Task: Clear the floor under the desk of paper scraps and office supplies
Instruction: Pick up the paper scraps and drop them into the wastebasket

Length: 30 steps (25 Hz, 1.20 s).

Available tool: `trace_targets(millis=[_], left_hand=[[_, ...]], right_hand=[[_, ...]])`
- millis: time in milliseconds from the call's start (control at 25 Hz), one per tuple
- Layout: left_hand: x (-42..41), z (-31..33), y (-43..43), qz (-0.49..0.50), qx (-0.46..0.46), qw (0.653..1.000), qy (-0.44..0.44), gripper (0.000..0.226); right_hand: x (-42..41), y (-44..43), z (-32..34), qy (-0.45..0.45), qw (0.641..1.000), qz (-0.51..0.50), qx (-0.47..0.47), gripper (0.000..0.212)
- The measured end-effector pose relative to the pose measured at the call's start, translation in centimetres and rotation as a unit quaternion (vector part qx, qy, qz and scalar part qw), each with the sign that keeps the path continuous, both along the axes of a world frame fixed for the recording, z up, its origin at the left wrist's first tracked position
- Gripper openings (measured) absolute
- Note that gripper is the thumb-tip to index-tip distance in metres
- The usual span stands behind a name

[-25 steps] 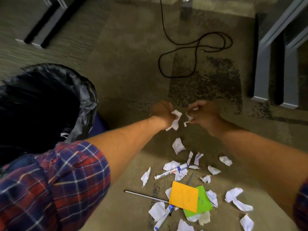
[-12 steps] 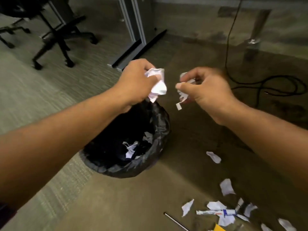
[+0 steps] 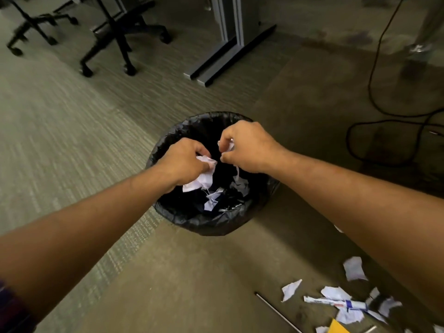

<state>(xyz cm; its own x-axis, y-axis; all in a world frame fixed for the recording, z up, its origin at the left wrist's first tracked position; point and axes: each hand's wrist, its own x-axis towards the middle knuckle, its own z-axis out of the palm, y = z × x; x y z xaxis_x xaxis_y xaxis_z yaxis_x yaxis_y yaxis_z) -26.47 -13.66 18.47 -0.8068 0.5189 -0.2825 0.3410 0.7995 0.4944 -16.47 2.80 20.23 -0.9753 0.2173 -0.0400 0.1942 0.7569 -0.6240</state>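
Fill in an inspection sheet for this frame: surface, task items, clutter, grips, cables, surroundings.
Surface: carpet floor, partly in shadow.
Job's things: lined bin holding scraps; loose paper scraps, marker, thin rod, orange note on the floor at lower right.
Clutter: nothing seen beyond these.
Grips: left hand holds crumpled paper over the bin; right hand pinches small scraps there too.
Cables: black cable looped on the floor, right.
Surroundings: chair bases, desk leg.

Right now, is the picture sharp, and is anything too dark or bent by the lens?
Head view: the left hand and right hand, holding paper scraps over the bin, are sharp; the chair bases at top left are smeared with motion blur; the bin's inside is nearly black; dim light, no glare; the forearms look stretched by the wide lens.
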Motion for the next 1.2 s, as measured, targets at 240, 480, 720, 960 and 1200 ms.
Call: trace_targets(millis=[240,480,720,960,1200], left_hand=[[0.3,0.7,0.6,0.019,0.013,0.998,0.054,0.021],[6.3,5.5,7.1,-0.110,0.234,0.939,0.228,0.032],[15.8,5.4,16.6,-0.270,0.206,0.912,0.230,0.045],[25.9,-3.0,23.5,-0.419,0.055,0.902,0.083,0.047],[32.0,-14.2,24.4,-0.505,-0.160,0.848,0.021,0.047]], right_hand=[[1.0,1.3,0.6,0.025,1.000,0.013,0.003,0.023],[7.1,6.9,2.9,0.149,0.986,-0.074,-0.001,0.051],[19.6,16.6,2.0,0.113,0.972,-0.203,0.030,0.049],[34.9,20.9,-5.4,0.021,0.954,-0.299,0.013,0.047],[47.0,18.3,-16.1,-0.177,0.926,-0.333,-0.010,0.059]])
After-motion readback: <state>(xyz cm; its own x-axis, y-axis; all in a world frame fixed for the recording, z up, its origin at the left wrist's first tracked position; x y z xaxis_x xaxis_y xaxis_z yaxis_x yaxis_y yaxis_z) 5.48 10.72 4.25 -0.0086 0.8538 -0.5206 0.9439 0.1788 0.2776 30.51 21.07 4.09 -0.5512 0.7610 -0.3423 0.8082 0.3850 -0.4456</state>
